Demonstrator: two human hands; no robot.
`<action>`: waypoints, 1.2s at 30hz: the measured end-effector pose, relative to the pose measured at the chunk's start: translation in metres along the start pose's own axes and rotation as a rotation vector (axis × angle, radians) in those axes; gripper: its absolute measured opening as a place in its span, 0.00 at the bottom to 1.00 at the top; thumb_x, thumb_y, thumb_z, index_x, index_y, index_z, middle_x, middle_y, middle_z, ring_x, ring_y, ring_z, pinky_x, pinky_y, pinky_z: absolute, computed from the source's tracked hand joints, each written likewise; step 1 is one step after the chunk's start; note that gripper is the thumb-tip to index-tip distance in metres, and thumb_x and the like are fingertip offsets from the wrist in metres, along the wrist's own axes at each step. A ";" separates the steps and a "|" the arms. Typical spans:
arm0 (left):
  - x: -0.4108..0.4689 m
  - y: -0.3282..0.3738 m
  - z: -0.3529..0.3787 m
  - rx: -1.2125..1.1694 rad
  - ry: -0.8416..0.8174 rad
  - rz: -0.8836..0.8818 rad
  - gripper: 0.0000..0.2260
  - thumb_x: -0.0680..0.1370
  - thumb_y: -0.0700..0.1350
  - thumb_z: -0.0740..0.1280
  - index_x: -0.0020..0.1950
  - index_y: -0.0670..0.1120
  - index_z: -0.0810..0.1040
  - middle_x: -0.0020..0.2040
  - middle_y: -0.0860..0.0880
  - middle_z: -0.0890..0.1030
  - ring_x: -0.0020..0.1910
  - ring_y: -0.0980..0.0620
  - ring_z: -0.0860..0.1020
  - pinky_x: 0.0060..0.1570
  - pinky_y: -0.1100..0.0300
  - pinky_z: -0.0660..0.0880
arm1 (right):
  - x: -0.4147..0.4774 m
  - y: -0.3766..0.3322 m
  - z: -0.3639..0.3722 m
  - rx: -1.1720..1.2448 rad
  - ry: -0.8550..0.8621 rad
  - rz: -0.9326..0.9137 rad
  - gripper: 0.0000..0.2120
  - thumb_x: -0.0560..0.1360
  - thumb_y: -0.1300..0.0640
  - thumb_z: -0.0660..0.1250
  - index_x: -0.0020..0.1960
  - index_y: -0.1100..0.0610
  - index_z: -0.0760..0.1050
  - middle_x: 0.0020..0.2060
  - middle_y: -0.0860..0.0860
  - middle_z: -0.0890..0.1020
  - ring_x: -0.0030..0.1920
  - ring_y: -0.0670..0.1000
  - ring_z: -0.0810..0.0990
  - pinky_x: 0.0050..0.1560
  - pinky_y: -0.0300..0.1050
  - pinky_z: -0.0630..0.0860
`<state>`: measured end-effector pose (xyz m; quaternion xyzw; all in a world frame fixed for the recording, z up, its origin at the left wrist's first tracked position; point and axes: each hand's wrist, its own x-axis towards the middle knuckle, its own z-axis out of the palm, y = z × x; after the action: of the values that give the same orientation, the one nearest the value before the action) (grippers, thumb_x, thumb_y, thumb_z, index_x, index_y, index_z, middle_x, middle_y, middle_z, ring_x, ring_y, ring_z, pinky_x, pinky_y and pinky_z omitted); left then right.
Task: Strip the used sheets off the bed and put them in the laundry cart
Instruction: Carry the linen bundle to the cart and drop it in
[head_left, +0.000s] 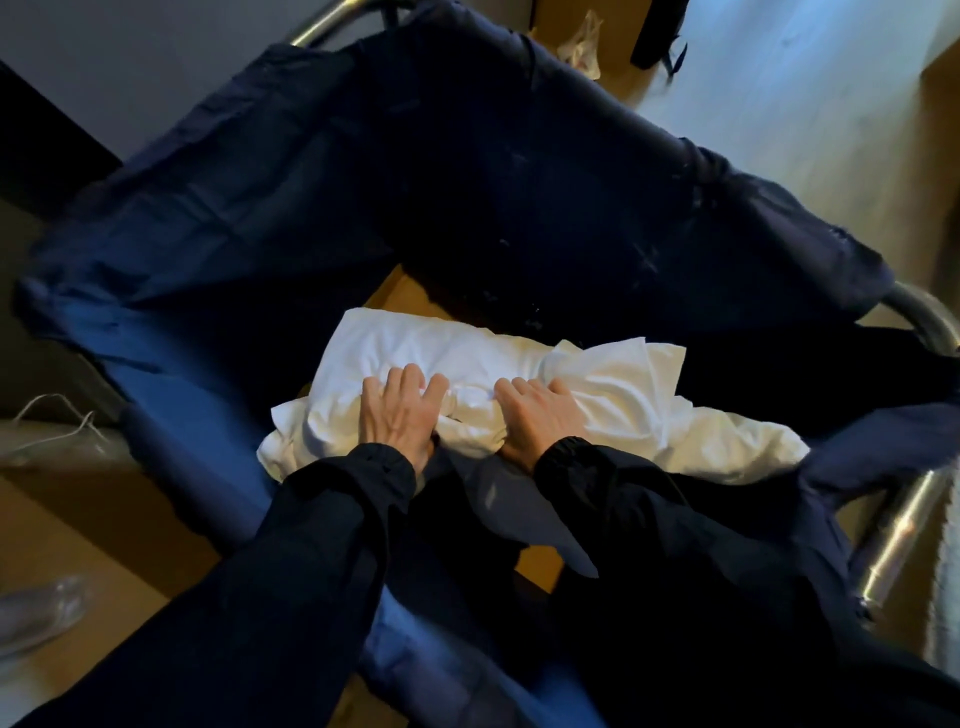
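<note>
**Sheets in cart, both hands on top**

You have the white sheets (467, 353) bundled low inside the laundry cart (467, 156), resting against its navy fabric walls. Nothing else shows in there. Your left hand (402, 415) lies on the bundle, fingers spread and pushing down, likely to pack it below the rim. Your right hand (540, 415) sits just beside it. Its fingertips sink into the folds, so I can't tell whether it's grasping or only pressing. The metal frame (893, 535) holds the bag open.
</note>
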<state>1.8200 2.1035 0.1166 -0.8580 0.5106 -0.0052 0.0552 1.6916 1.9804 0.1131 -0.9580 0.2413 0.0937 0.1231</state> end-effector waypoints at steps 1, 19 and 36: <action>0.001 -0.001 0.003 -0.002 -0.006 0.012 0.24 0.52 0.32 0.72 0.46 0.46 0.75 0.38 0.46 0.72 0.35 0.45 0.70 0.35 0.54 0.58 | 0.001 0.000 0.003 0.007 -0.005 0.003 0.12 0.70 0.52 0.68 0.51 0.54 0.71 0.42 0.51 0.78 0.44 0.56 0.77 0.43 0.46 0.58; 0.033 0.001 0.029 -0.072 -0.279 0.228 0.23 0.68 0.52 0.74 0.61 0.50 0.74 0.61 0.45 0.73 0.61 0.45 0.72 0.56 0.48 0.66 | 0.018 0.017 0.026 0.011 -0.110 0.132 0.14 0.73 0.60 0.66 0.58 0.57 0.74 0.52 0.55 0.76 0.53 0.59 0.75 0.55 0.51 0.65; 0.021 0.137 -0.035 -0.404 -0.137 0.389 0.13 0.79 0.50 0.60 0.59 0.47 0.77 0.52 0.48 0.79 0.53 0.47 0.75 0.53 0.53 0.68 | -0.094 0.072 -0.041 0.168 -0.063 0.418 0.18 0.79 0.51 0.58 0.68 0.53 0.68 0.61 0.54 0.74 0.60 0.57 0.74 0.59 0.51 0.67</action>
<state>1.7082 2.0169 0.1366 -0.7360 0.6513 0.1653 -0.0823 1.5804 1.9486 0.1609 -0.8701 0.4377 0.1267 0.1876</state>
